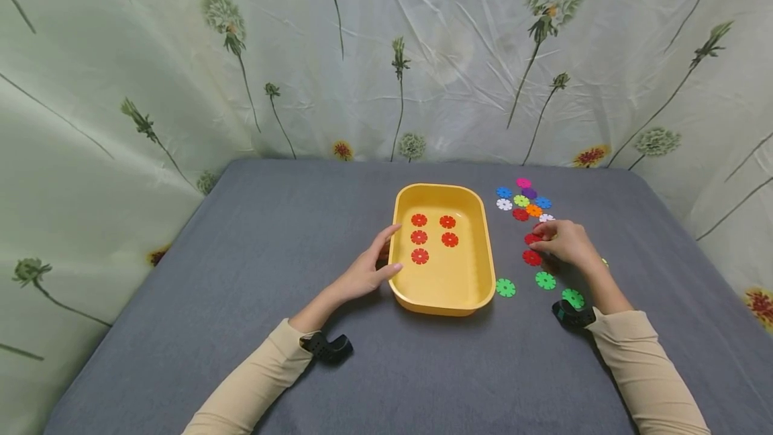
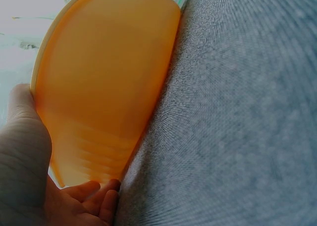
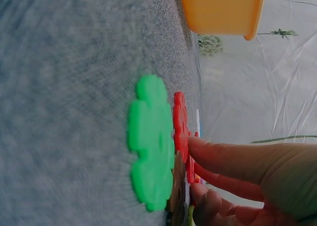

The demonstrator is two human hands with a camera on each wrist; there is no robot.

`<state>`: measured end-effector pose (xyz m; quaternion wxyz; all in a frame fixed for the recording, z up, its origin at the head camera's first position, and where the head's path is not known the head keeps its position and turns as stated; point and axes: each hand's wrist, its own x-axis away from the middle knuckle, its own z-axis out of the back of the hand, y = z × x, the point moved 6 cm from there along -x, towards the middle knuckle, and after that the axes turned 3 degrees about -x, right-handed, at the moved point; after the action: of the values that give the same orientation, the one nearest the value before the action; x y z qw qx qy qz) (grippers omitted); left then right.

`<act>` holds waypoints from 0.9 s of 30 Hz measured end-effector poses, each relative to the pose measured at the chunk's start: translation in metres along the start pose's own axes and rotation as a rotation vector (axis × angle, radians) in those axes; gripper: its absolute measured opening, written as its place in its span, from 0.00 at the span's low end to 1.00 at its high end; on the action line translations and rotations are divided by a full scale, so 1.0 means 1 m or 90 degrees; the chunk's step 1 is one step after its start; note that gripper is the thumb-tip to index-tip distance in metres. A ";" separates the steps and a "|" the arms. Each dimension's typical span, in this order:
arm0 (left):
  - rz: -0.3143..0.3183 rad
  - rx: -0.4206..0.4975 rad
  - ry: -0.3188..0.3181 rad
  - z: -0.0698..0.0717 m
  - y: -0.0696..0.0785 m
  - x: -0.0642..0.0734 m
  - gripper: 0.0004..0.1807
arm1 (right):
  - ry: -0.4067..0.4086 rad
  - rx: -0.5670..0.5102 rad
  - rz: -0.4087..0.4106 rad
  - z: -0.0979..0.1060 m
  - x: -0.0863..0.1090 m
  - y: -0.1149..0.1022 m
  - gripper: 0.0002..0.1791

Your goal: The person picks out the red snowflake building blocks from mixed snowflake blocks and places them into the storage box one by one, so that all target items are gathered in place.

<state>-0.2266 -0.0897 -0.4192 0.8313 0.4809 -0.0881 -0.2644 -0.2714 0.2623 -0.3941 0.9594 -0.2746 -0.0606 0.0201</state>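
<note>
Right hand (image 1: 565,242): thumb and forefinger were bent inward, a narrow gap between the tips, about a red disc (image 1: 530,238) lying on the grey surface (image 1: 338,220) towards its right edge. The thumb appeared to touch the disc; whether a pinch was complete could not be determined. A second red disc (image 1: 532,258) lay just beside, on the near side. Left hand (image 1: 362,275): thumb and forefinger were spread along the rim of the yellow tray (image 1: 443,297), holding it at its left wall, other fingers bent against the outside.

Step in hand, as assessed: taking up a red disc while the tray was steadied. The next move would call for a fingertip pinch on the thin edge and a lift clear of neighbouring pieces.

The tray stood right of the surface's middle, short of the far edge; it was smooth, apparently plastic, with rounded corners. Five red discs (image 1: 415,237) lay flat inside, in rows of three and two.

Towards the surface's far right corner lay a cluster of coloured discs (image 1: 521,201); green discs (image 1: 545,280) lay nearer. All had notched rims. Beyond the far edge hung a creased, flower-printed curtain (image 1: 338,86).
</note>
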 end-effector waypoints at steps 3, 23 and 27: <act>0.000 0.000 -0.001 0.000 0.001 0.001 0.40 | 0.001 0.002 0.010 -0.001 0.001 0.000 0.18; 0.008 0.012 -0.001 -0.001 -0.003 0.001 0.40 | -0.004 -0.006 0.013 -0.003 0.001 -0.003 0.21; 0.005 0.013 0.001 0.000 -0.001 0.001 0.40 | 0.014 -0.009 0.026 -0.002 -0.001 -0.004 0.20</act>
<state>-0.2265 -0.0903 -0.4206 0.8273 0.4894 -0.0926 -0.2597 -0.2719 0.2576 -0.3931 0.9575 -0.2827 -0.0449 0.0361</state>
